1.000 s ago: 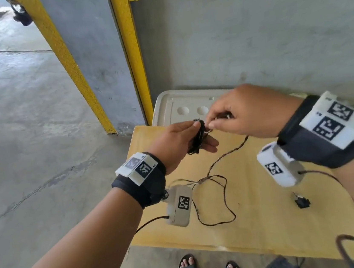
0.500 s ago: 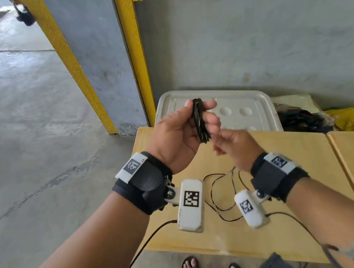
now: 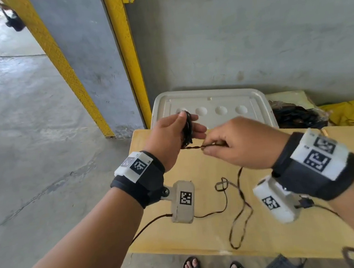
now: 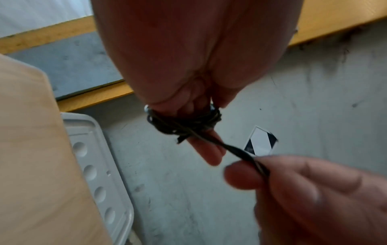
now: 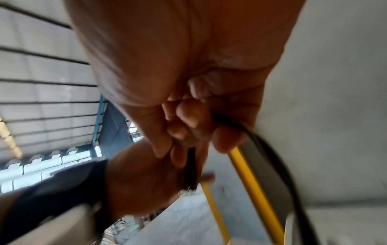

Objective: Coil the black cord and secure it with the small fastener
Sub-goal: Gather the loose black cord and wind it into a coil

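The person's left hand is raised above the pale yellow wooden bench, its fingers held fairly straight and together so that the thin black cord can sit wound round them in a tight bundle of turns; the fingers serve as a former that keeps the loops the same size, and the thumb appears to press against the bundle to stop the turns from sliding off, though the left wrist view shows only the turns crossing the fingers and not the thumb clearly. The right hand sits just beside it, fingers curled and pinching the free run of cord between thumb and fingertips, holding that short stretch taut between the two hands. Tension there likely matters: a slack lead would lay loose, uneven turns. Past the right hand the rest of the cord drops to the bench and lies in open loops, so a fair length is judged yet to be wound. The small fastener cannot be picked out with certainty in these views; something small and dark lies by the right wrist camera, too partly hidden to name. Beyond the bench lies a white plastic lid with round dimples, against a grey concrete wall, and yellow steel posts stand to the left.
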Available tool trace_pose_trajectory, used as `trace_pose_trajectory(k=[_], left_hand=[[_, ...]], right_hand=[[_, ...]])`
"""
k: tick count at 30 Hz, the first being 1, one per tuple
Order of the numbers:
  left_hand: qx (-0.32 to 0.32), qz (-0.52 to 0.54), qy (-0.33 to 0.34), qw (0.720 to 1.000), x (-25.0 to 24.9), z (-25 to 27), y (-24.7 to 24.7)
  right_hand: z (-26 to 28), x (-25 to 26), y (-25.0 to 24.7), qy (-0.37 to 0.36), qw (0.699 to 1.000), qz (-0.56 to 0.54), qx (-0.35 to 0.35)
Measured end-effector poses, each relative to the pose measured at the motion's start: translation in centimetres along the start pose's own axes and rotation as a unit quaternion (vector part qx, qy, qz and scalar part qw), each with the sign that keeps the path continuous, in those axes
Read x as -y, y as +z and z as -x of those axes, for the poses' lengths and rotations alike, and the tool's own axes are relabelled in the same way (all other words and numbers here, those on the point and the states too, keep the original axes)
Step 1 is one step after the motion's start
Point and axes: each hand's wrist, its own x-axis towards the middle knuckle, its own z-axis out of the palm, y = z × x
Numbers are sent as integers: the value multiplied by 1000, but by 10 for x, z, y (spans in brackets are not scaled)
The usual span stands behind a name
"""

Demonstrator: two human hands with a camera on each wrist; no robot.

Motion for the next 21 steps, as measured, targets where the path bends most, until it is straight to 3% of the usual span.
trace_pose_trajectory(k=[3,6,11,16,18,21], left_hand=[[50,-133,-36,989,0,6,4],[96,-149,-47,983,-1,11,7],[163,-21,-44,985,-5,17,9],[176,114,0,978,-14,21,15],[155,161,28,974,-19,21,19],[133,194,48,971,-23,17,21]], right_hand=[[-4,-4,-32,9,998,66,0],[-13,-12,-52,-5,998,66,-8],[-28,-36,-49,-16,985,-127,-118],[-39,-55,-1,4,898,-387,-208],[-39,-62,26,35,876,-430,-216],[-31,-58,63,64,891,-405,-197]])
